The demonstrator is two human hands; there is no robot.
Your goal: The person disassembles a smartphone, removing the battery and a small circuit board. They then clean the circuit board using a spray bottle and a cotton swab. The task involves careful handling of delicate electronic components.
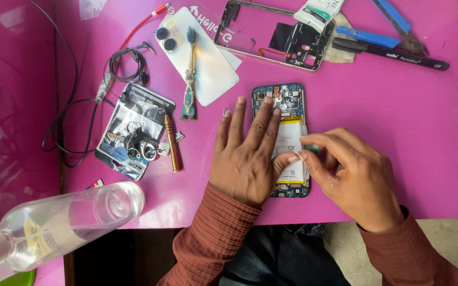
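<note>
- I have an opened phone [288, 114] lying back-up near the middle of the pink table [398, 159], its circuit board at 12 o'clock and its battery [290, 139] below that.
- My left hand [247, 153] lies flat and open, fingers spread, pressing the phone's left half down.
- My right hand [353, 177] pinches thumb and forefinger at the battery's right edge; I judge I am peeling or lifting something thin there.
- The next move, as I read it, calls for a slow, even pull while the left hand keeps the phone from sliding.
- What the pinch holds is too small to tell, and the hands hide the phone's lower left.
- A clear bottle [54, 225] at 8 o'clock is blurred and cut off.
</note>
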